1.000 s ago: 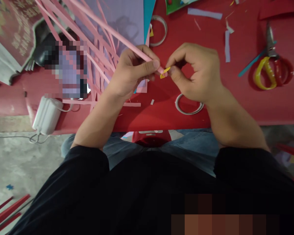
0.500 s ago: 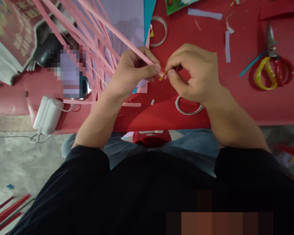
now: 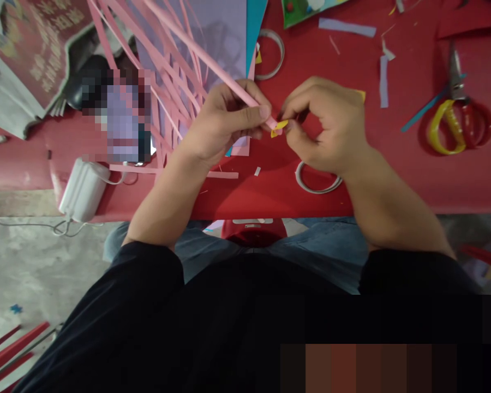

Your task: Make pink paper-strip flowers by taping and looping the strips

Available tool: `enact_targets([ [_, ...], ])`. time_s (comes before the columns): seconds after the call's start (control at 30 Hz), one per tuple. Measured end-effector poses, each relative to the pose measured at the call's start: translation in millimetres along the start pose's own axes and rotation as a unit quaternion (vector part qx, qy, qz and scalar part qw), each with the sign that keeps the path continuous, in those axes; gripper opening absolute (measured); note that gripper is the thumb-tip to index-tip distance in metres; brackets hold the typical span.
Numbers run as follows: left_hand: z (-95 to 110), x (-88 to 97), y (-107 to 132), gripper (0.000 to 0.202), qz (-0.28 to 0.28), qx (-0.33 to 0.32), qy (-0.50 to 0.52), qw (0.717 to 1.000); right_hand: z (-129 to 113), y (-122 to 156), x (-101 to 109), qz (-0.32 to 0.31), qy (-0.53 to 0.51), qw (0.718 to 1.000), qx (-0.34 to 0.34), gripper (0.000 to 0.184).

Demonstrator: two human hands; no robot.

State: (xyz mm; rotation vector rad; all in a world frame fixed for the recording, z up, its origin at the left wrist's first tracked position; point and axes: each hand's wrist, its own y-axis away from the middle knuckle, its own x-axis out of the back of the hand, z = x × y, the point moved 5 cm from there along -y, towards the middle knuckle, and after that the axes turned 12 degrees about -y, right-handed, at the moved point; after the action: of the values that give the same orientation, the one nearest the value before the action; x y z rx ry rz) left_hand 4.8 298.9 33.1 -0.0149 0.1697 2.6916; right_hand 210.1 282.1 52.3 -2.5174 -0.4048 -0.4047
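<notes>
My left hand (image 3: pixel 233 117) is closed round the lower end of a rolled pink paper stick (image 3: pixel 204 60), which slants away to the upper left. At that end sits a small yellow paper piece (image 3: pixel 279 129), touching the pink tip. The thumb and forefinger of my right hand (image 3: pixel 325 123) pinch the yellow piece's right side. Pink paper strips (image 3: pixel 163 82) lie in a loose heap left of the stick, over purple sheets (image 3: pixel 225 33). One tape roll (image 3: pixel 272 54) rests beyond my hands, and another roll (image 3: pixel 317 188) is below my right hand.
Scissors (image 3: pixel 456 109) with yellow and red handles lie on the red table (image 3: pixel 413 185) at the right. Purple paper scraps (image 3: pixel 347 27) are scattered at the back. A white adapter (image 3: pixel 84 188) with a cord and a black computer mouse (image 3: pixel 85 82) are on the left.
The yellow piece has turned and shows more of its face at the pink stick's tip. Both hands keep their grips. The view has shifted slightly.
</notes>
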Motion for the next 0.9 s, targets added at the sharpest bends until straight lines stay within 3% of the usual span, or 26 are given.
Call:
enact_targets([
  [0.3,12,-6.9,3,0.025,0.004,-0.017,0.019,1.0,-8,2,1,-0.003,0.025,0.999,-0.029,0.029],
  [0.57,-14,2.2,-6,0.025,0.008,0.015,0.024,1.0,-7,1,7,-0.007,0.072,0.997,0.019,0.034],
  [0.77,-13,-2.6,-6,0.029,0.011,0.024,0.024,0.999,-2,2,3,-0.026,0.076,0.997,0.001,0.031],
  [0.9,-16,-0.7,-6,0.024,0.039,0.069,0.046,0.996,-4,1,2,-0.047,0.071,0.996,-0.003,0.028],
])
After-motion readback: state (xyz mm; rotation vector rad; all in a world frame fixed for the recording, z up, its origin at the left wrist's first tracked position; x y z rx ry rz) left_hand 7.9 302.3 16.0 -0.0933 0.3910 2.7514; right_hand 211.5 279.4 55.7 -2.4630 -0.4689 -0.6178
